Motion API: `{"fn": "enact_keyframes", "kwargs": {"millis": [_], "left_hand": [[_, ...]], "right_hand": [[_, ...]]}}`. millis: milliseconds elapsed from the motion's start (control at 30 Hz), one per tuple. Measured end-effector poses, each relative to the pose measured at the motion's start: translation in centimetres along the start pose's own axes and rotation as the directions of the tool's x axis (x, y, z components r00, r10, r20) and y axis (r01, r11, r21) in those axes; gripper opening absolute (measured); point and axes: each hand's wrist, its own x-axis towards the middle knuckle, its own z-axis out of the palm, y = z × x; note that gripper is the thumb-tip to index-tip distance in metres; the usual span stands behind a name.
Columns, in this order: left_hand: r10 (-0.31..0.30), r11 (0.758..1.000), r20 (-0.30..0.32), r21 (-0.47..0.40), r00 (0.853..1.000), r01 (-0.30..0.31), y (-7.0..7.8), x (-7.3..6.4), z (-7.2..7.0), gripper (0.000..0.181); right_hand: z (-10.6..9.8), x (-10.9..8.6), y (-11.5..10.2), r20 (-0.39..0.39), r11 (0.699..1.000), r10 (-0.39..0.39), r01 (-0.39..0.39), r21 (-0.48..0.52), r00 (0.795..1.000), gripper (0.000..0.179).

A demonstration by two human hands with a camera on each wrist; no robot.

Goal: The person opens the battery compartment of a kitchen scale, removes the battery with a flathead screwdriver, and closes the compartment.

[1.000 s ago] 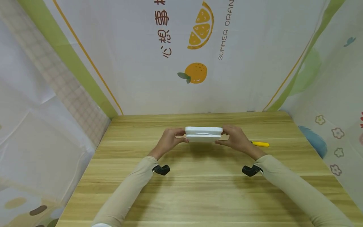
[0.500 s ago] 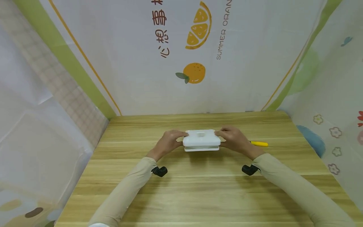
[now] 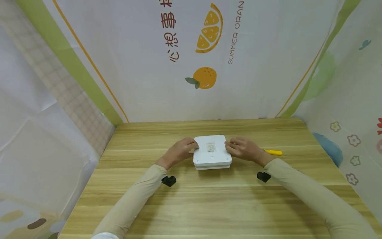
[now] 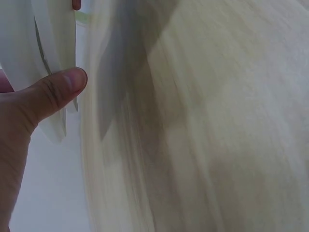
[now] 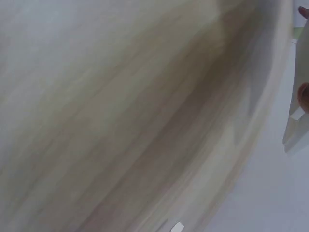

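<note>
A white, square, two-layered device (image 3: 206, 154) is held up over the wooden table between both hands, tilted toward the head camera. Its face shows a small printed label (image 3: 211, 146) and a small round spot near each corner. My left hand (image 3: 177, 153) pinches its left edge. In the left wrist view the thumb (image 4: 65, 84) lies across the rims of the two layers, with a narrow gap between them. My right hand (image 3: 244, 151) grips the right edge, fingers curled on the labelled face. Only a strip of the device (image 5: 297, 128) shows in the right wrist view.
A yellow-handled tool (image 3: 274, 152) lies on the wooden table (image 3: 209, 205) just past the right wrist, its other end hidden. Behind the table hangs a white printed cloth (image 3: 149, 93); more cloth walls stand at left and right. Black camera mounts (image 3: 169, 181) sit at both wrists.
The device has tipped over between the hands, from edge-on to showing its flat labelled face. The fingers of both hands have shifted along its edges. The yellow-handled tool has stayed put.
</note>
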Motion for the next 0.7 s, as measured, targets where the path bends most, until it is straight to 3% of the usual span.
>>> {"fn": "enact_keyframes", "kwargs": {"millis": [233, 467, 700], "left_hand": [[0.028, 0.996, 0.038, 0.079, 0.999, -0.031, 0.0, 0.2, 0.5, 0.037], [0.097, 0.988, 0.018, 0.117, 0.995, -0.099, -0.3, 0.2, 1.1, 0.031], [0.106, 0.982, 0.039, 0.152, 0.994, -0.111, -0.2, 0.1, 1.7, 0.027]], "right_hand": [[0.5, -0.6, -0.3, 0.032, 0.998, -0.046, 0.048, -0.044, 0.998, 0.037], [1.4, -1.1, -0.8, 0.039, 0.992, -0.086, 0.089, -0.09, 0.996, 0.035], [1.7, -1.4, -1.2, 0.058, 0.991, -0.093, 0.098, -0.092, 0.994, 0.033]]}}
